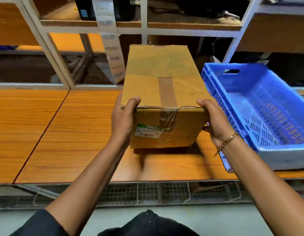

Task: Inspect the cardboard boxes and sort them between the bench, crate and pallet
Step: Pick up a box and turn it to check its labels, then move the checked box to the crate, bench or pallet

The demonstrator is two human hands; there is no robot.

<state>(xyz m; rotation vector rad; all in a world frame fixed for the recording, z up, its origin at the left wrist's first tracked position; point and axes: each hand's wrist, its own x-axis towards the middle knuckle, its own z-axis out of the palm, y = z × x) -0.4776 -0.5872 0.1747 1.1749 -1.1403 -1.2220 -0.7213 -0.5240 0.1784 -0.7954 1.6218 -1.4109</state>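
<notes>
An orange wood-grain bench [71, 133] spans the view, with a blue perforated plastic crate [214, 92] at its right end. A brown taped cardboard box [156, 82] is over the bench, just left of the crate. The left hand [122, 120] and right hand [216, 123] grip its near corners, thumbs on top and forearms extended. A green-and-white label [148, 132] marks its near face.

Taped cardboard box [161, 92] was held between left grip [123, 120] and right grip [216, 123]; blue crate [282, 159] stood beside the latter.
</notes>
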